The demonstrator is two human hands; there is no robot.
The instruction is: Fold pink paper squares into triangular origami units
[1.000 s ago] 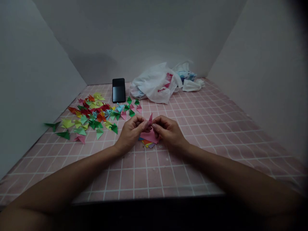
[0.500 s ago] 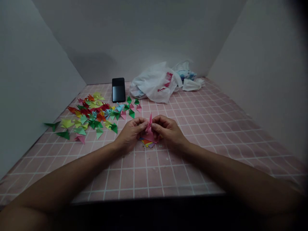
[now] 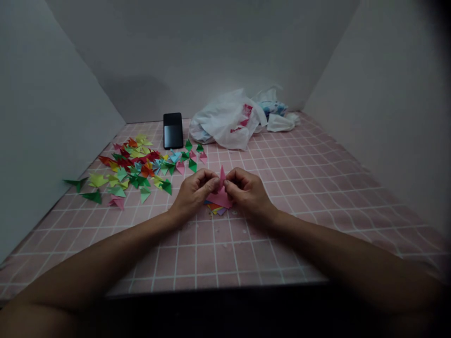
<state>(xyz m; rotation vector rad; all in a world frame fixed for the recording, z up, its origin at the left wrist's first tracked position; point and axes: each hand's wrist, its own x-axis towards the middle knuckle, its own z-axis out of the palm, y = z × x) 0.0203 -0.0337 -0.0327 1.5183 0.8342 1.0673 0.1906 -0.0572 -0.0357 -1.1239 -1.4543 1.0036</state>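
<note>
My left hand (image 3: 193,191) and my right hand (image 3: 247,190) meet over the middle of the table, both pinched on one small pink folded paper piece (image 3: 221,180) whose tip sticks up between the fingertips. Right beneath the hands lies a small stack of coloured paper squares (image 3: 217,204), pink on top. The fingers of both hands are curled closed around the paper.
Several folded paper triangles (image 3: 136,169) in green, yellow, red, blue and pink are scattered at the left. A black phone (image 3: 173,130) leans at the back wall. White plastic bags (image 3: 232,119) lie at the back. The pink checked tablecloth (image 3: 310,188) is walled by white panels.
The hands shifted very slightly while working the pink piece; its tip stands a little more upright. Nothing else has moved.
</note>
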